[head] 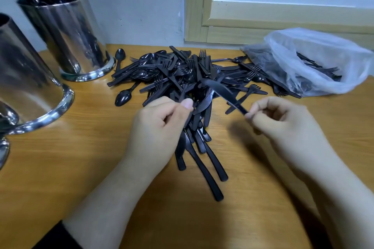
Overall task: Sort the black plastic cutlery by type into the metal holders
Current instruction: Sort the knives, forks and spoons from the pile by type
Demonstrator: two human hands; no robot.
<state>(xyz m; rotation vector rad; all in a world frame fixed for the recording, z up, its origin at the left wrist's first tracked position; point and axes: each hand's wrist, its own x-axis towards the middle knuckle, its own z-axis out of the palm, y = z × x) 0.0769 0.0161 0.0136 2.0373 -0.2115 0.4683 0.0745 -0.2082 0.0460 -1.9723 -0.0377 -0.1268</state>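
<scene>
Knife (219, 92) light, thin, bendy plastic, bit slippery; best held by handle end. Right hand (283, 121) pinches knife handle tip, fingers curled, blade up over pile (182, 73) on table (81, 168). Left hand (159, 125) curled round bunch of knives (202, 153), thumb on top, handles fanned toward person. Holder with spoons (68, 40) far left, second holder (24, 87) nearer. Bag (315, 60) right, more cutlery inside.

glossy plastic cutlery (182, 73), mirror-polished metal holder (74, 40)

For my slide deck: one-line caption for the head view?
Left hand grips a knife bundle; right hand pinches one knife over the cutlery pile.
</scene>
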